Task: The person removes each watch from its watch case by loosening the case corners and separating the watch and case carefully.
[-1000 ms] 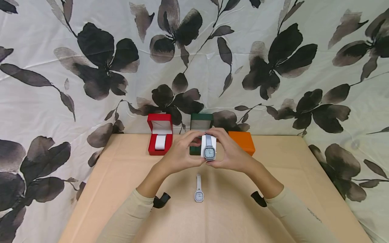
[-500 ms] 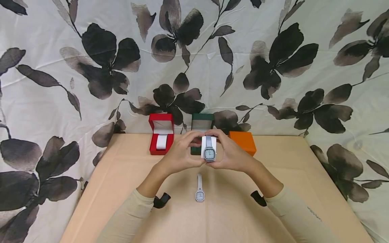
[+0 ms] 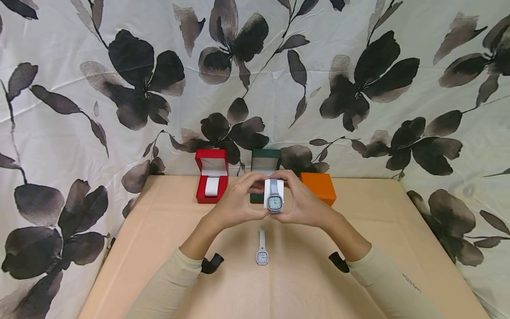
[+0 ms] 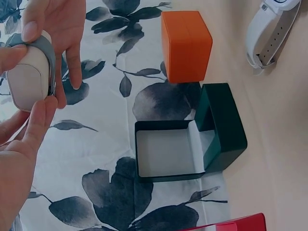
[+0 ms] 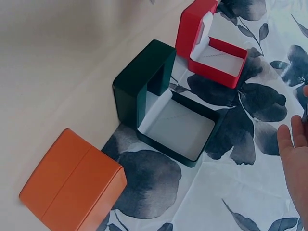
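Indoor tabletop (image 3: 378, 212) against floral cloth (image 3: 291, 133)

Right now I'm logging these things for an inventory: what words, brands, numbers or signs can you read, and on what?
Nothing is legible.
Held blue-strapped watch: dial markings, too small to read.
White-strapped watch: dial markings, too small to read.
Right sleeve: a dark marking, too blurred to read.
Red box, green box, orange box: no lettering I can make out.

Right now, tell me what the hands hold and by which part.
The left hand and right hand together hold the white cushion, the blue-strapped watch around it, by its upper and lower edges as the head view shows.
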`<state>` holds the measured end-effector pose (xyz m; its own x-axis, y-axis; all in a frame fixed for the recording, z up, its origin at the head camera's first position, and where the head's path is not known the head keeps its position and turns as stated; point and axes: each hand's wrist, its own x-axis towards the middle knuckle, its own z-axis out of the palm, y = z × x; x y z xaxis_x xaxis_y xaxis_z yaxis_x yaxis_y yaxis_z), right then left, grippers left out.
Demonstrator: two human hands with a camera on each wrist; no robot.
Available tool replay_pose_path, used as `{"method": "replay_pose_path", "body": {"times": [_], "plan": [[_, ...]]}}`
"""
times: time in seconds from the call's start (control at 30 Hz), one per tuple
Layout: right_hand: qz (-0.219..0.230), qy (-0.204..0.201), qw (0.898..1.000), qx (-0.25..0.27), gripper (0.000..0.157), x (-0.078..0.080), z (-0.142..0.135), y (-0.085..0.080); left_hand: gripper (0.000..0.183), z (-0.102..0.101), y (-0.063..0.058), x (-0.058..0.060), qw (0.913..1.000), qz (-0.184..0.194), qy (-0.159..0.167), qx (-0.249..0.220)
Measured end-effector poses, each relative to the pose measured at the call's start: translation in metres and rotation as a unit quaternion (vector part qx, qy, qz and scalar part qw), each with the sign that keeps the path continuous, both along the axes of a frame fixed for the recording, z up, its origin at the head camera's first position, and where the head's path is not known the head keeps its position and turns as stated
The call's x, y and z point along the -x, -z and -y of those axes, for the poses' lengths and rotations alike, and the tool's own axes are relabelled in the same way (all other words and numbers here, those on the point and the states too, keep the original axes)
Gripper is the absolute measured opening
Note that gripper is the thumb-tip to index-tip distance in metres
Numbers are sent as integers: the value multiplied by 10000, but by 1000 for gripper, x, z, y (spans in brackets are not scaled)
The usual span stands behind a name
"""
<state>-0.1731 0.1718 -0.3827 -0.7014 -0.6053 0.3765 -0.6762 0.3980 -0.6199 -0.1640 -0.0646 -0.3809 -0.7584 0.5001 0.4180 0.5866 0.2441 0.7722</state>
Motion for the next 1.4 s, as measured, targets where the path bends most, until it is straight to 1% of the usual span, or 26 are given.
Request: {"method": "replay_pose_path", "body": {"times": [0.37,0.6,0.77,0.87,1.0,1.2,1.4], "plan": [[-180,56,9998,-56,95,2,0,0,71,0,-1,0,9999,110,27,3],[-295,48,9995,-22,97,2,0,0,71,0,-2,0,10000,33,14,27],[-230,-51,9996,144,95,3,0,2,70,1,-3,0,10000,58,47,31],[-150,-31,9997,166,95,3,1,2,70,1,-4,0,9999,61,68,42],[-174,30,9998,46,96,3,1,3,70,2,-5,0,9999,63,90,103],[-300,91,9993,-198,95,1,2,1,69,1,-2,0,9998,19,108,171],[-176,36,9991,-383,95,1,2,1,67,1,3,1,9994,-58,156,313]]}}
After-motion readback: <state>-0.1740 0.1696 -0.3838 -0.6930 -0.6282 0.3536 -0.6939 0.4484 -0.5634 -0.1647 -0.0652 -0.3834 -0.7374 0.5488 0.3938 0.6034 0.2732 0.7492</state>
